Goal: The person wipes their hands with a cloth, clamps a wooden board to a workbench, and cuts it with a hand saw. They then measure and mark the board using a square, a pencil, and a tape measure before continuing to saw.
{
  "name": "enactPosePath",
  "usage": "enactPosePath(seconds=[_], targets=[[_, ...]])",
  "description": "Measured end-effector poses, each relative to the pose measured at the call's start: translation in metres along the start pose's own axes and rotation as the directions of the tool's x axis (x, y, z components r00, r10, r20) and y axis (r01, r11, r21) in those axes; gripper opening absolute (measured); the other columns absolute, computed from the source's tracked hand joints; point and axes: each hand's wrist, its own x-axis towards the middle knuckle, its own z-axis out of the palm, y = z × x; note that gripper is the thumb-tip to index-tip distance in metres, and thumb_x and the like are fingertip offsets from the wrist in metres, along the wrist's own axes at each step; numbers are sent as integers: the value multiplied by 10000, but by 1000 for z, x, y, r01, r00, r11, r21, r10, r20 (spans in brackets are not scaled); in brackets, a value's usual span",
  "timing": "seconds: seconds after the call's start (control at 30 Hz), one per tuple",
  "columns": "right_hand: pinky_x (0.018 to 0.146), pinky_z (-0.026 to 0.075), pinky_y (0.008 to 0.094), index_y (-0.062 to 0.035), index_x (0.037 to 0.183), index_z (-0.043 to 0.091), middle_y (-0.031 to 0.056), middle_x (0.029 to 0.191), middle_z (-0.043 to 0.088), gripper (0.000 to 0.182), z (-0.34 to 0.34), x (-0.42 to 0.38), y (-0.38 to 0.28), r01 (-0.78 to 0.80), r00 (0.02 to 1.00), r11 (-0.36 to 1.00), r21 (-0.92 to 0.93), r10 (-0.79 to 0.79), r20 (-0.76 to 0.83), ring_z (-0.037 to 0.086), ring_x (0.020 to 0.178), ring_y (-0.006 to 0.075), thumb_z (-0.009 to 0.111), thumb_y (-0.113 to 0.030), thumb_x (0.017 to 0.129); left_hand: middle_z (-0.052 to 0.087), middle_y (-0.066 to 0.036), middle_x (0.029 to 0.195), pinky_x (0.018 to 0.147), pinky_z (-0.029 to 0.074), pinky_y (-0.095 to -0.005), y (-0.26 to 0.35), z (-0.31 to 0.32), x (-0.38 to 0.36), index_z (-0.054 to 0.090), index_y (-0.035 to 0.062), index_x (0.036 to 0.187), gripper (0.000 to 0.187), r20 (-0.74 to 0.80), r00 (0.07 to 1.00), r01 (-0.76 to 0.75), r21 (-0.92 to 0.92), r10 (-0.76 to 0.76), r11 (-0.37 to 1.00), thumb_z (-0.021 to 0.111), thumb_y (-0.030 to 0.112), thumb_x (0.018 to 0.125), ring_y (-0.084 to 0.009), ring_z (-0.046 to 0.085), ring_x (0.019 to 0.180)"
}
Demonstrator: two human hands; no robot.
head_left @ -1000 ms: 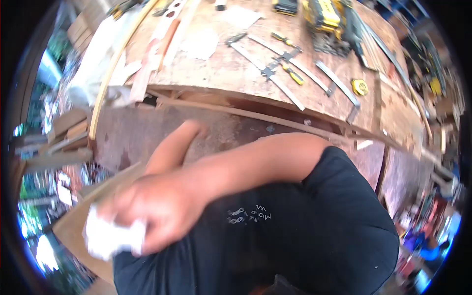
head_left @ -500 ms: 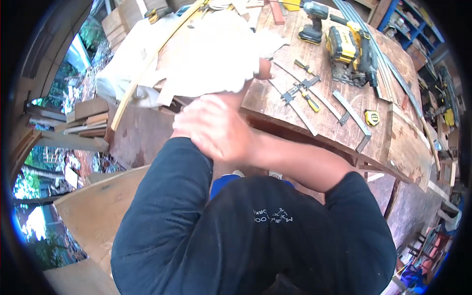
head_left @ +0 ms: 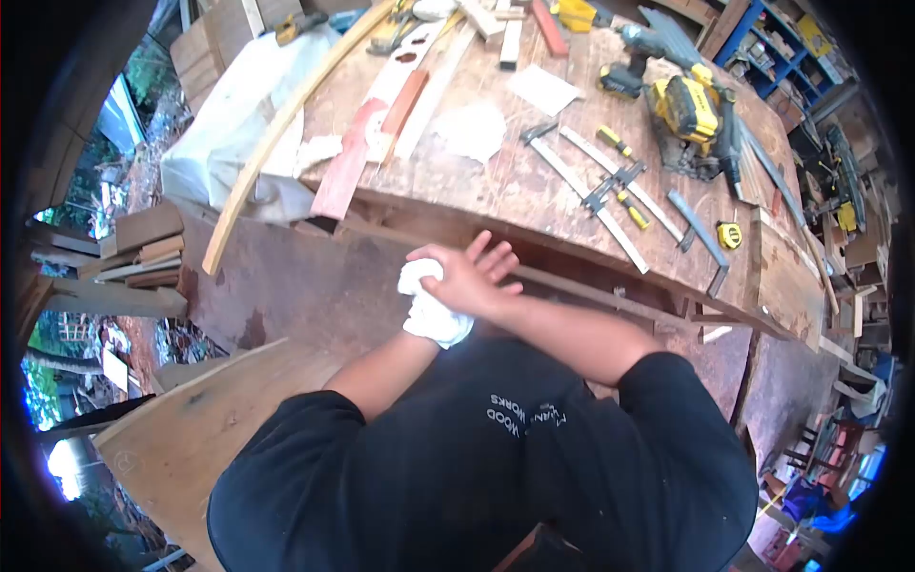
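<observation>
A crumpled white cloth bunches around my left hand, which is mostly hidden by it just off the workbench. My right hand lies across the cloth with its fingers spread; its thumb side touches the white fabric. Beyond the hands, the bench carries a reddish board, a white sheet and a bright white patch too overexposed to make out. Bar clamps lie to the right of these.
A yellow-and-black jigsaw-like power tool, a cordless drill and a tape measure sit on the bench's right side. A long wooden strip overhangs the left edge. A plywood panel stands at lower left.
My right hand has let go of my left forearm and moved to the cloth, fingers spread. My left hand has come back toward my body with the cloth, and the left sleeve sits higher.
</observation>
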Motion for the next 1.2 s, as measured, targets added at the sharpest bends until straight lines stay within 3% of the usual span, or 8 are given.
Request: enactPosePath(seconds=[0.1,0.17,0.47,0.63,0.9,1.03,1.07,1.2], targets=[[930,448,441,-92,1098,675,232,1340,501,344,38,25,-5,194,980,828,-526,-184,71,539,1173,356,560,-367,927,427,-139,1397,1062,337,-540,53,-37,-2,320,145,1440,1003,122,990,-24,-362,73,932,209,879,765,-343,423,1284],[678,509,350,-31,940,698,160,760,671,277,36,76,-8,386,898,882,-271,-426,-107,659,693,280,592,-284,901,390,-129,1432,1075,353,-493,108,-54,8,291,147,1448,919,161,963,-232,99,214,968,234,820,825,-344,419,1292],[918,425,428,-48,1105,591,182,1170,551,401,34,194,-153,571,208,356,-739,-934,-289,508,1110,331,610,-382,884,621,-143,1132,923,488,-418,120,96,18,528,51,1228,605,23,926,-369,-156,377,916,358,566,959,-285,603,1050],[1032,360,450,-80,1369,391,162,1381,427,692,3,204,-178,691,717,215,690,-322,-618,416,1272,295,329,-631,956,626,-160,1080,886,495,-422,158,107,43,545,39,1185,576,197,937,-269,-118,288,956,321,526,973,-276,614,994],[1146,200,460,-77,1501,203,210,1514,257,946,11,111,-93,214,934,755,620,-344,96,259,1405,328,176,-779,867,610,-157,1133,888,483,-410,239,41,117,506,56,1266,580,-126,798,-580,108,590,808,243,503,1008,-275,605,1018],[1131,239,425,-62,1506,200,236,1500,281,946,-6,120,-95,463,871,746,479,-284,-401,321,1367,340,184,-770,879,520,-125,1331,995,425,-383,212,73,77,484,19,1296,579,187,914,-389,659,360,644,214,461,1037,-223,515,1214],[1116,264,412,-50,1502,210,240,1485,306,934,-15,122,-110,396,889,750,530,-169,-426,349,1347,330,184,-756,892,491,-158,1340,1015,385,-350,167,48,110,444,-20,1326,555,588,623,-690,723,516,9,264,423,1044,-218,475,1237],[1070,310,337,38,1359,388,198,1352,460,731,8,96,-134,294,889,775,560,-6,-458,444,1247,247,235,-577,995,511,-136,1288,998,373,-341,157,79,91,404,-42,1375,563,401,742,-651,626,538,431,288,399,1046,-204,500,1136]])
